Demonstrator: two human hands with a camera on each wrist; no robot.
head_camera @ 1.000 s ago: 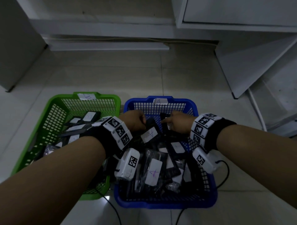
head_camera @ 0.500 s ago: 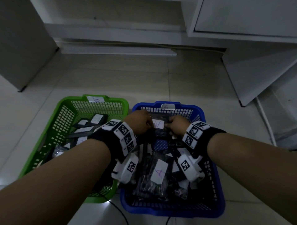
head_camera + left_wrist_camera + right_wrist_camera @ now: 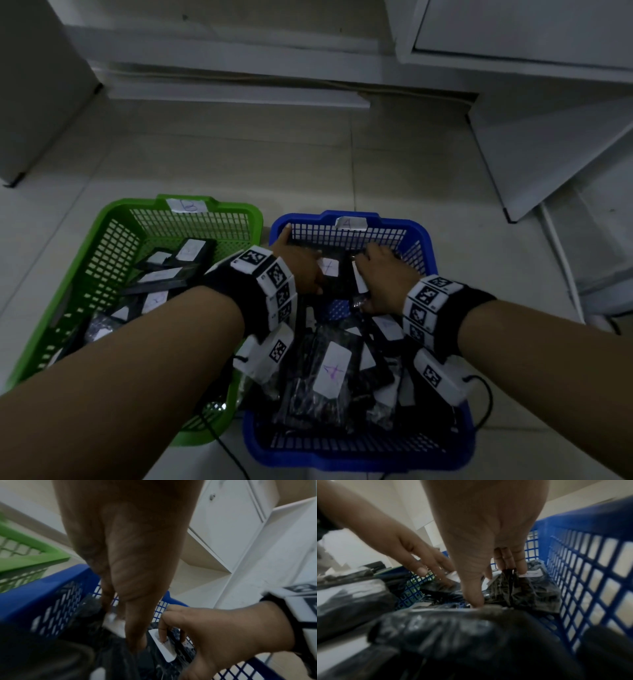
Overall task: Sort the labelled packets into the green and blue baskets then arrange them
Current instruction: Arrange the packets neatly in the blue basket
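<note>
Both my hands reach into the far end of the blue basket (image 3: 425, 241), which is marked A. My left hand (image 3: 308, 263) holds a black packet with a white A label (image 3: 329, 268) by its left edge, fingers behind and thumb (image 3: 137, 642) in front. My right hand (image 3: 370, 274) pinches a second black packet (image 3: 522, 588) that stands on edge, fingers over its top and thumb (image 3: 474, 600) on the near side. Several more labelled black packets (image 3: 334, 370) lie heaped in the blue basket. The green basket (image 3: 113, 214), marked B, holds several labelled packets (image 3: 161, 275).
The two baskets stand side by side on a pale tiled floor (image 3: 274, 164). White cabinets (image 3: 513, 34) and a leaning white board (image 3: 548, 144) stand beyond and to the right. Black cables (image 3: 486, 407) trail from the wrist cameras beside the blue basket.
Both hands have moved from the middle of the blue basket to its far wall, carrying the A-labelled packet there. The right hand now grips a separate packet on edge.
</note>
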